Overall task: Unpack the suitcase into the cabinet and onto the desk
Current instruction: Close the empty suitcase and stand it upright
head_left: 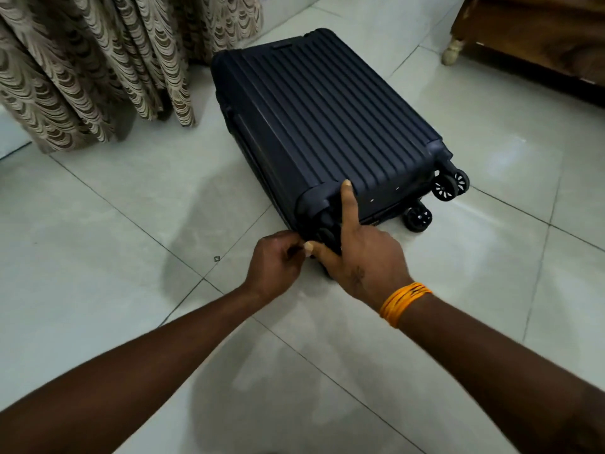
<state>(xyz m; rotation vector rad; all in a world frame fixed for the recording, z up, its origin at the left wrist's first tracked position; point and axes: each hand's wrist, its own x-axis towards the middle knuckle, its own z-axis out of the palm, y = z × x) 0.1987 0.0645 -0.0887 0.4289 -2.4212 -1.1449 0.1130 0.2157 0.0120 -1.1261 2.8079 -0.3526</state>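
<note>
1. We start with the suitcase [327, 126]: a dark ribbed hard shell lying flat on the pale tiled floor [114, 208], its lid closed, its wheels [447, 186] pointing toward us and to the right. Nothing of its contents shows, so we judge the unpacking has not begun; only the opening is under way.

2. We see our left hand [275, 267] at the near corner of the case, low on the side seam, fingers curled and pinched together on something small there. We take it to be a zip pull, but it is too small and too hidden by the fingers to be sure.

3. Our right hand [363, 253], an orange thread band [404, 304] at its wrist, rests over the same near corner. Its forefinger is stretched up against the end face of the case, the thumb reaches left toward the other hand, and the remaining fingers are out of sight behind the palm, so we cannot tell whether they grip anything. It seems to steady the shell.

4. So the case lies right under both hands, touching them at its nearest corner, the rest stretching away from us.

5. Further out, a patterned curtain [98, 60] hangs at the upper left and wooden furniture [540, 37] stands at the upper right. We see neither cabinet nor desk for certain, so everything remains: open, empty, put away.
</note>
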